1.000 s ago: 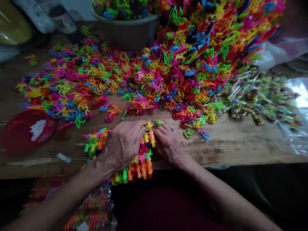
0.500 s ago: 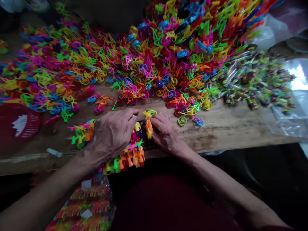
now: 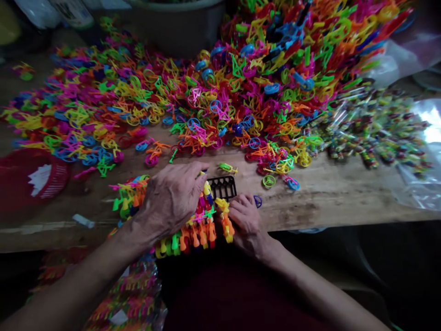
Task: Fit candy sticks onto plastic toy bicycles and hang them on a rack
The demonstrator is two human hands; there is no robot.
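My left hand is closed over a packed row of small coloured plastic toy bicycles, its fingertips at the end of a black slotted rack. Bare slots of the rack show to the right of the fingers. In my right hand is an orange and yellow toy bicycle, gripped just below the rack's right end. A green and yellow piece lies behind the rack. Beside my right fingers is a dark blue wheel.
A large heap of bright plastic bicycle parts spreads across the back of the wooden table. Wrapped small tubes lie at right. A red basket stands at left. Bagged toys hang below the table edge.
My right hand has drawn the orange and yellow toy bicycle down toward me, uncovering the black rack and the blue wheel. The whole view has shifted slightly; my left hand keeps its grip.
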